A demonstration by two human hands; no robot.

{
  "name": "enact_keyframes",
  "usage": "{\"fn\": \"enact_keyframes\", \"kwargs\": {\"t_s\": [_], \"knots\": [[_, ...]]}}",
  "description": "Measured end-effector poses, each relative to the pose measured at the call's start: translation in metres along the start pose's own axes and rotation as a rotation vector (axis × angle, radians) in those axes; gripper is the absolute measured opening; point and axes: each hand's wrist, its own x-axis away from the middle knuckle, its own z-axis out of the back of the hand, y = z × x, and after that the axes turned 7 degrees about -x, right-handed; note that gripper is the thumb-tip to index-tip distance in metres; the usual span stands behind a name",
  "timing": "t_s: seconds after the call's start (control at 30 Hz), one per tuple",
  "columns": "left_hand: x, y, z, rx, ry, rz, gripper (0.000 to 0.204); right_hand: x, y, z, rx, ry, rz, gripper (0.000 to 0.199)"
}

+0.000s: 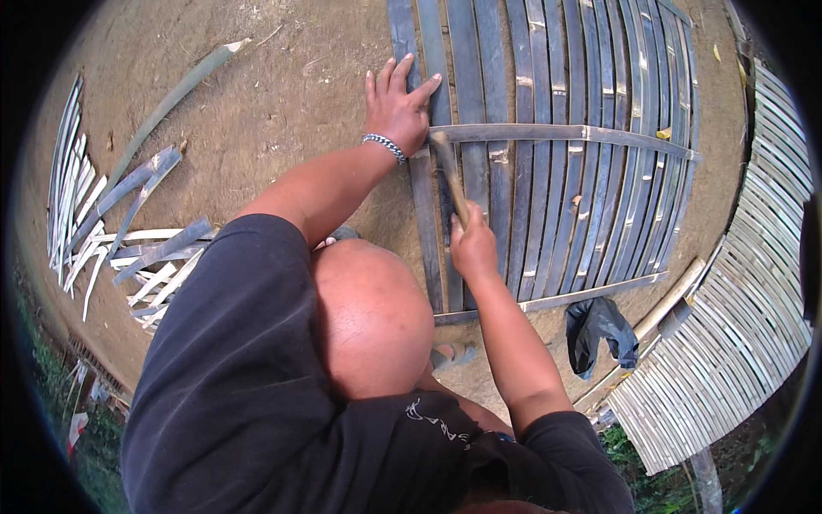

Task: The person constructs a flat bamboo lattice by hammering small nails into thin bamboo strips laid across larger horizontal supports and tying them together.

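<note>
A panel of dark split-bamboo slats [531, 197] lies on the ground, with a bamboo cross strip [522, 133] running over its middle. My left hand [400, 103] is open, fingers spread, resting on the outermost left slat near the end of that strip. In my right hand [473, 244] I grip a wooden-handled tool [451, 171]. Its far end is at the left end of the cross strip, close to my left wrist; I cannot make out the shape of its head or whether it touches the strip.
Loose split-bamboo pieces [167, 248] are piled on the left, with a longer curved bamboo length [184, 90] beyond them. A black plastic bag [599, 334] lies by the panel's near edge. On the right is a pale slatted bamboo surface [728, 317], beside a bamboo pole [668, 300].
</note>
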Motion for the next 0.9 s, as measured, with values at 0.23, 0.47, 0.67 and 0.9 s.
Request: {"fn": "enact_keyframes", "kwargs": {"t_s": [0.23,0.47,0.67,0.9], "knots": [[-0.002,0.0,0.004,-0.003,0.005,0.001,0.057,0.026,0.022,-0.012,-0.402,0.311,0.117,0.041],[0.002,-0.001,0.001,0.015,-0.009,-0.008,0.056,0.014,0.005,0.0,-0.22,0.193,-0.065,0.037],[0.0,0.001,0.002,0.014,-0.008,-0.002,0.057,0.0,0.011,-0.008,-0.039,0.197,-0.035,0.037],[0.003,-0.001,0.001,0.003,-0.015,-0.004,0.057,0.011,0.01,-0.006,-0.201,0.19,0.097,0.036]]}}
